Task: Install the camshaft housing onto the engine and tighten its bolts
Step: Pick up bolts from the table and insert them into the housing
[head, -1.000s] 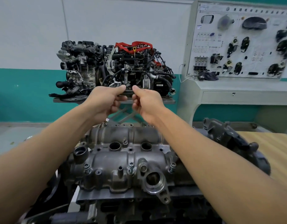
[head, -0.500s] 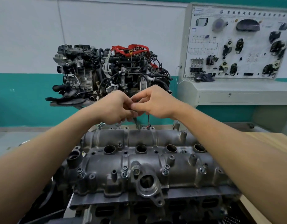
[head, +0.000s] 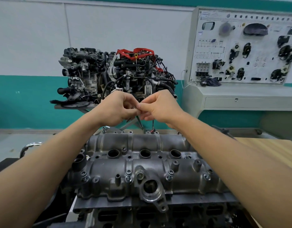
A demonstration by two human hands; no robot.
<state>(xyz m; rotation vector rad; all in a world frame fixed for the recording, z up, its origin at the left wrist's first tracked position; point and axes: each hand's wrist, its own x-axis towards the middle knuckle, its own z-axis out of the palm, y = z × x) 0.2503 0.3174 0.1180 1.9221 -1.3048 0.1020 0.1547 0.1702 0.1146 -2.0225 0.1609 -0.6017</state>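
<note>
- My hands have drawn closer together than half a second ago; a second ago they were apart, higher against the display engine [head: 117,74].
- My left hand [head: 116,109] is curled shut around something small and metallic; a dark tip pokes out below it, and I cannot tell what it is.
- My right hand [head: 160,106] pinches at the same spot, fingertips meeting my left thumb.
- The camshaft housing [head: 142,171] sits on the engine block [head: 158,216] below my forearms, as before.
- Its long axis runs left to right across my view, plug holes facing up.
- Bolts [head: 128,174] stand along its near edge.
</note>
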